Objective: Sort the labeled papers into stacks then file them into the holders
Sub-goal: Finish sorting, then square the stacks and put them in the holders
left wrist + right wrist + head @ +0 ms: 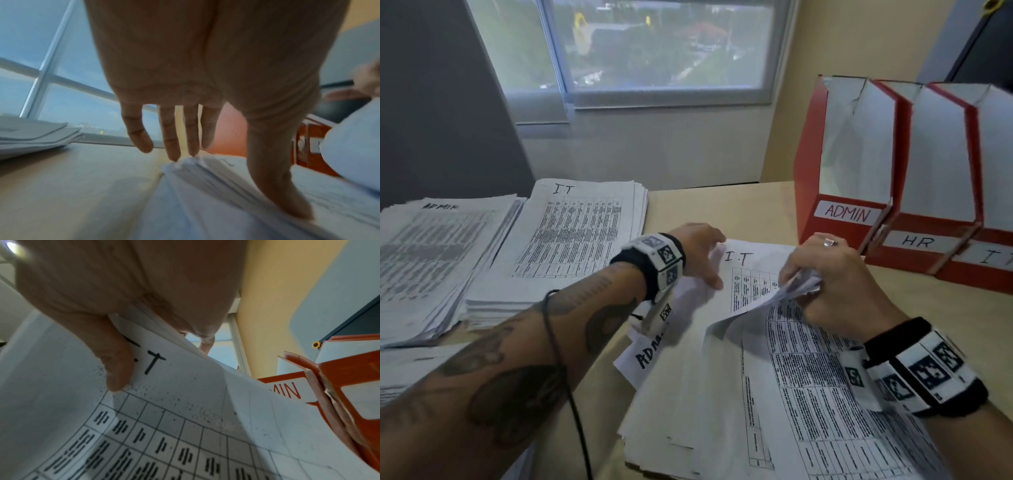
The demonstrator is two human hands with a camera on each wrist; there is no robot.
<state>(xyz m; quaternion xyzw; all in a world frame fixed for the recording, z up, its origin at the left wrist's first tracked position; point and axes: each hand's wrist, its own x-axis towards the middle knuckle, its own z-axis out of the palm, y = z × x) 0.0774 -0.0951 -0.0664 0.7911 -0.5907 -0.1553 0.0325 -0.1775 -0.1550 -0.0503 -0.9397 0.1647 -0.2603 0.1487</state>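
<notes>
An unsorted pile of printed sheets [774, 394] lies in front of me. My right hand [808, 284] grips the top edge of its upper sheets and curls them back. In the right wrist view my thumb [117, 363] pinches a lifted sheet marked "I.T" [185, 402]. Underneath, another sheet marked "I.T" [743, 274] is uncovered. My left hand [709, 253] touches that sheet's far left corner with straight, spread fingers [172, 146] and holds nothing. Sorted stacks lie at the left: ADMIN [438, 246] and IT [575, 233]. Three red holders stand at the right: ADMIN [849, 192], HR [928, 205], IT [989, 222].
A sheet marked "ADM" [647, 356] sticks out from the pile's left side under my left wrist. More paper lies at the near left edge [410, 370]. A bare strip of wooden desk [715, 205] runs between the IT stack and the holders. A window is behind.
</notes>
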